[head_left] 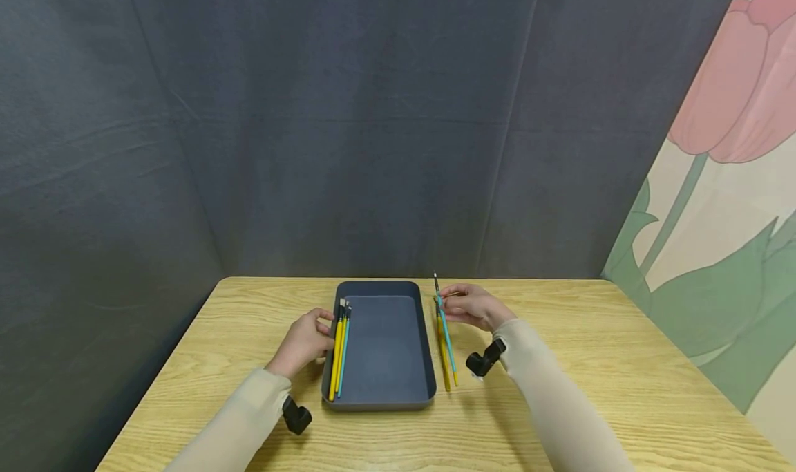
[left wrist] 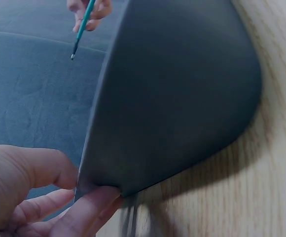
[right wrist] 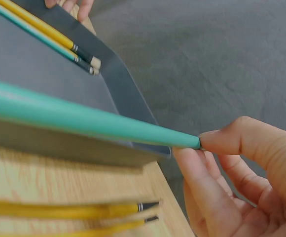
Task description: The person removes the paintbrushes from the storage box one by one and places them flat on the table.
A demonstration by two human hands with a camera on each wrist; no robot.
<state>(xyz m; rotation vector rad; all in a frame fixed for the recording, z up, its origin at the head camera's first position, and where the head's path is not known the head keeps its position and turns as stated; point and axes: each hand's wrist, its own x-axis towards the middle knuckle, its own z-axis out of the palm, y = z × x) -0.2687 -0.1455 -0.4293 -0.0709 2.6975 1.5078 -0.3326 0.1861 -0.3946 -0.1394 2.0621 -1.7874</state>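
Note:
A dark grey rectangular tray (head_left: 390, 354) lies on the table. My left hand (head_left: 303, 343) holds its left wall, thumb and fingers on either side of the rim in the left wrist view. Along that inner side rest yellow paintbrushes (head_left: 338, 354) and a turquoise paintbrush (head_left: 345, 358), bristles toward the far end. Just right of the tray, my right hand (head_left: 472, 306) pinches another turquoise paintbrush (head_left: 448, 341) between thumb and fingers near its bristle end, bristles pointing away. Beneath it, two thin yellow paintbrushes (right wrist: 84, 211) lie on the table in the right wrist view.
The wooden table (head_left: 249, 334) ends at a dark grey cloth partition (head_left: 373, 147) behind and to the left. At the right stands a wall with a painted tulip (head_left: 721, 85). Black wrist cameras (head_left: 297, 415) stick out from both sleeves.

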